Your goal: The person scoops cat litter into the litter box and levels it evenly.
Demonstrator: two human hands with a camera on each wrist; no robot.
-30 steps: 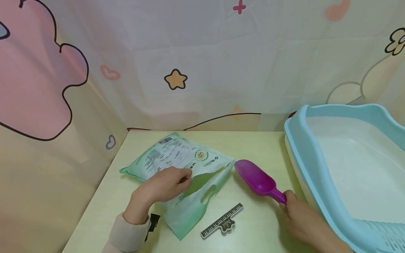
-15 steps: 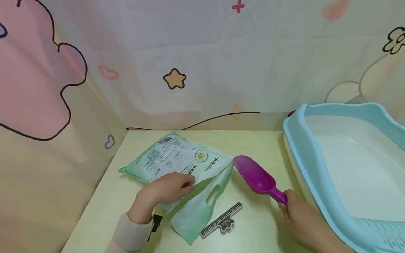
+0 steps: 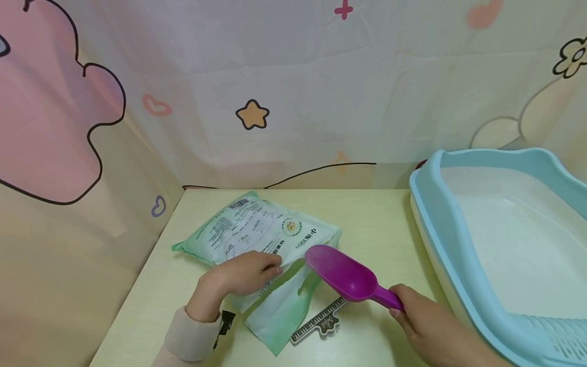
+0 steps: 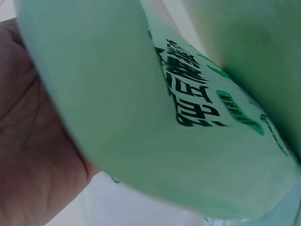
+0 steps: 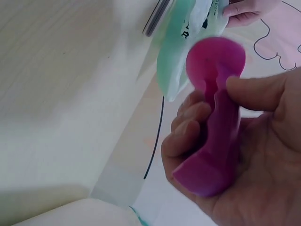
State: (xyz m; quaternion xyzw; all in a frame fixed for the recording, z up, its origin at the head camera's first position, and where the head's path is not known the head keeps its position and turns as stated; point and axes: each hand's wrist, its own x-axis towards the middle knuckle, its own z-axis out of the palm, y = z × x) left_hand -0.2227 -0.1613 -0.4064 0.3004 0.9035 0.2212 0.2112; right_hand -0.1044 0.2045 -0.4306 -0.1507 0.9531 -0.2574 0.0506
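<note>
One scoop (image 3: 348, 277), right of lower centre, slants toward the gaping green bag (image 3: 257, 227).
Right grip (image 3: 422, 318), lower right, grasps the scoop's handle; its long axis runs up-left, tip by the bag's mouth. Nearer the bag, the left grip (image 3: 247, 272) pinches its edge.

- L sleeve (image 3: 175, 359): pale beige, approx. off-white, plain cloth
- L cuff (image 3: 191, 335): wide, smooth band at wrist, same pale col., a bit bulkier than sleeve behind
- Blk piece (image 3: 227, 322), inner side of L cuff: sm., angular; details too sm. to tell
- L hand (image 3: 247, 272): bare, creased palm
- R hand (image 3: 419, 313): bare, short nails
- R forearm (image 3: 463, 344): bare to pic edge
</note>
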